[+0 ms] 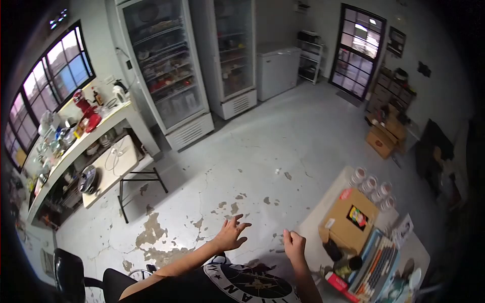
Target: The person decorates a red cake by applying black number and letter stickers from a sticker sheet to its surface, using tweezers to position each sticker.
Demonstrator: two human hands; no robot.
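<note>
Two bare hands reach forward low in the frame, above a cracked, stained floor [242, 166]. The left hand [231, 233] is spread open, fingers apart, grasping nothing. The right hand [294, 245] is loosely curled and empty, just beside the edge of a table [323, 202] at lower right. On that table a cardboard box [347, 221] lies nearest the right hand, with a row of jars [373, 186] behind it. Two glass-door fridges [166, 70] stand at the top.

Cracked grey concrete floor [262, 151] spread between glass-door fridges [166, 65], a barred window [48, 86] and a dark door [359, 50].
</note>
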